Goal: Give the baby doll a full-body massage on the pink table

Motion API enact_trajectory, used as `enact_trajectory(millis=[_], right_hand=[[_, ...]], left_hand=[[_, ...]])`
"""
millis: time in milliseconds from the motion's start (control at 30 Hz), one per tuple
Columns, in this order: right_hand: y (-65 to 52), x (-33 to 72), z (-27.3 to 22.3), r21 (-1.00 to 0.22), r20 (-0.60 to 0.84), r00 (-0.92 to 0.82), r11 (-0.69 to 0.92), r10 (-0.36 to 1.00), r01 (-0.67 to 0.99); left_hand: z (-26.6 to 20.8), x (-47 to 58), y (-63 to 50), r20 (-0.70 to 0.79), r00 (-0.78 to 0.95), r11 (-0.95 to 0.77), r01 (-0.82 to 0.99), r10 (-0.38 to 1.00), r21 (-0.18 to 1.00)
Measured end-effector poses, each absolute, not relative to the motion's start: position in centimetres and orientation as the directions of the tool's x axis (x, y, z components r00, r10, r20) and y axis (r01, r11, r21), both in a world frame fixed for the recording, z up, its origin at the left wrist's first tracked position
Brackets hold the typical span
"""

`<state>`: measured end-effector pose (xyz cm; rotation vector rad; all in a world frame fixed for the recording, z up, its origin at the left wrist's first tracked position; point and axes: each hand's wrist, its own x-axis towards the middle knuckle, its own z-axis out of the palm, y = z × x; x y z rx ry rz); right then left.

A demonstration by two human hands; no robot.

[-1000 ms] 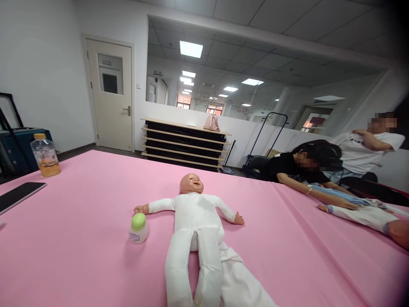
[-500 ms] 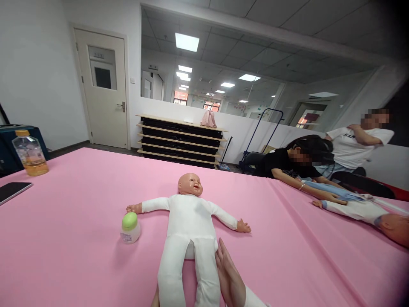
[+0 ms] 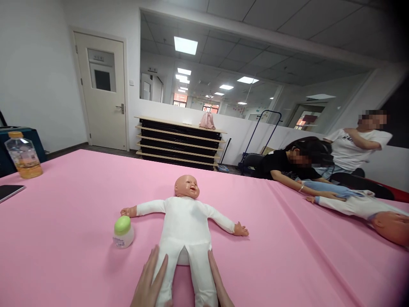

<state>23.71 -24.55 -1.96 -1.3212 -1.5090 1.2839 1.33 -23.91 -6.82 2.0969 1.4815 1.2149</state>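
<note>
A baby doll (image 3: 187, 221) with a white cloth body lies on its back on the pink-covered table (image 3: 262, 264), arms spread and head away from me. My left hand (image 3: 149, 277) rests on the outer side of the doll's leg on the left, fingers stretched out and apart. Along the outer side of the other leg lies my right hand (image 3: 219, 279), its visible fingers straight. Neither hand is closed round the leg. Close to the doll's hand on the left stands a small jar with a green lid (image 3: 123, 232).
At the left edge are a bottle of amber liquid (image 3: 24, 155) and a dark flat device (image 3: 9, 192). On the right, a co-worker in black (image 3: 277, 166) leans over another doll (image 3: 354, 209). A person in a white shirt (image 3: 361, 147) is behind. Stacked boards (image 3: 179, 143) stand beyond the table.
My left hand has come up into view onto the doll's leg. My right hand stays beside the other leg, slightly lower. The whole scene has shifted a little to the left.
</note>
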Motion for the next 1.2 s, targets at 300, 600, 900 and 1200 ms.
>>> enact_trajectory(millis=[300,600,900,1200], right_hand=[[-23.7,23.5,-1.8,-0.961,0.025,-0.189,0.076,0.982,0.266],[-23.5,23.2,-1.9,-0.938,0.007,-0.112,0.045,0.994,0.343],[-23.3,23.3,-2.1,-0.936,0.072,-0.125,0.11,0.99,0.334],[-23.3,23.5,-2.0,-0.929,0.101,-0.153,0.149,0.983,0.339]], left_hand=[[-7.1,1.0,-23.2,0.571,0.267,-0.602,0.582,0.777,0.547],[-5.1,1.2,-24.2,0.489,0.115,-0.471,0.528,0.864,0.707],[-4.9,0.9,-23.9,0.515,0.194,-0.526,0.553,0.835,0.645],[-4.8,0.8,-23.8,0.52,0.209,-0.533,0.579,0.828,0.617]])
